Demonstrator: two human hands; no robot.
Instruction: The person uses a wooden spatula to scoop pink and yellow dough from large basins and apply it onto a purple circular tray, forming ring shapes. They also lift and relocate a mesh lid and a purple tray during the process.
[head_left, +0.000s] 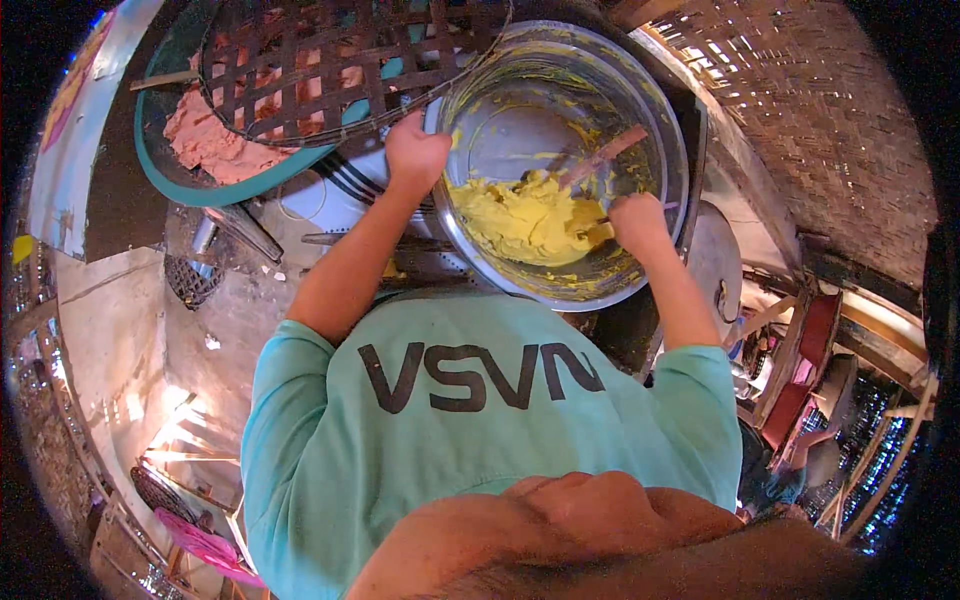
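Note:
A large round metal basin (562, 289) stands before me, with a thick yellow dough-like mass (532, 214) at its near side and yellow smears on its wall. My right hand (639, 223) is closed around the handle of a tool whose coated end touches the mass. A flat wooden stick (604, 156) leans inside the basin, its lower end in the mass. With my left hand (418, 154) I grip the basin's left rim, beside the edge of a woven bamboo tray (300, 139).
The woven tray lies over a teal tub (225, 195) holding a pink mass (225, 150) at upper left. A dark elongated tool (251, 234) lies below the tub. At right stand a round lid-like object (712, 262) and a woven wall (825, 112).

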